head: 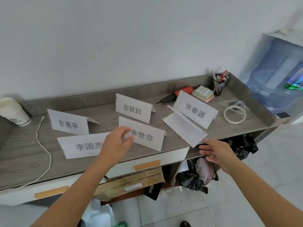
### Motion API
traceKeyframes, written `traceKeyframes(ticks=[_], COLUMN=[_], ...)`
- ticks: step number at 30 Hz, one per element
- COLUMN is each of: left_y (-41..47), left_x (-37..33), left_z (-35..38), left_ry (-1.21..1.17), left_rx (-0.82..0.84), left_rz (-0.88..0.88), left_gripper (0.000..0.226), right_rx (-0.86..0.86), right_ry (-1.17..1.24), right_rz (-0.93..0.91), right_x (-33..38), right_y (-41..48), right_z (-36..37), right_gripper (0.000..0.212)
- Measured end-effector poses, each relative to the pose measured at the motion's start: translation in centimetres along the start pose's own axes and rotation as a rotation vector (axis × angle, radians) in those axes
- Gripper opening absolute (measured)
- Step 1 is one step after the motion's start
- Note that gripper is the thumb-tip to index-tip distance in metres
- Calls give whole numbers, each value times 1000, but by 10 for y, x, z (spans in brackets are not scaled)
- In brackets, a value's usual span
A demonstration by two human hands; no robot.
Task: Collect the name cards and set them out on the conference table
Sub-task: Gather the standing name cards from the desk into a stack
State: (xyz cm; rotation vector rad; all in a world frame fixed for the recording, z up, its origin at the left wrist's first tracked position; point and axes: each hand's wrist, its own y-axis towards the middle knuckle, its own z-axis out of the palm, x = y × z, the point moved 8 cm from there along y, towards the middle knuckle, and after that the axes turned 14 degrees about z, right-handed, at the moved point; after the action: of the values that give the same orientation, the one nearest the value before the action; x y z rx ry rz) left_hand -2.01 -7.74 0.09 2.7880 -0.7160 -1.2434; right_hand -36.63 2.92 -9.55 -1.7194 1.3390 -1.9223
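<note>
Several white folded name cards with printed grey characters stand or lie on a grey wood-grain side cabinet (24, 154). One card (68, 122) stands at the left, one card (132, 108) at the back middle, one card (195, 110) at the right. A flat card (82, 145) lies in front. A blank-faced card (184, 128) lies tipped over the front edge. My left hand (115, 141) has its thumb and fingers apart at the left end of the middle front card (146, 136), touching it. My right hand (216, 152) hovers open, palm left, just below the tipped card.
Paper cups (14, 111) and a white cable (43, 145) sit at the left. A red pump (176, 95), a note pad (203, 95), a pen holder (218, 84) and a tape roll (234, 114) sit at the right. A water bottle (275, 79) stands beyond. Bags and a cardboard box fill the space underneath.
</note>
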Motion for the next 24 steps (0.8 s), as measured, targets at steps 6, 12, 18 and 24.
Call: traceKeyframes(ticks=[6,12,18,24], left_y=[49,68,75,82], left_x=[6,21,12,0], left_z=[29,53,65,80], left_ry=[421,620,674,592], left_rx=[131,199,94,18], left_rz=[80,71,97,99], left_gripper=[43,44,33,30], right_rx=[48,181,279,363], right_ry=[267,488,549,320], right_rz=[248,274,226,-120], right_x=[-1,15,25,78], right_y=[41,54,42,-1], right_z=[6,18,13,10], right_gripper=[35,12,8,9])
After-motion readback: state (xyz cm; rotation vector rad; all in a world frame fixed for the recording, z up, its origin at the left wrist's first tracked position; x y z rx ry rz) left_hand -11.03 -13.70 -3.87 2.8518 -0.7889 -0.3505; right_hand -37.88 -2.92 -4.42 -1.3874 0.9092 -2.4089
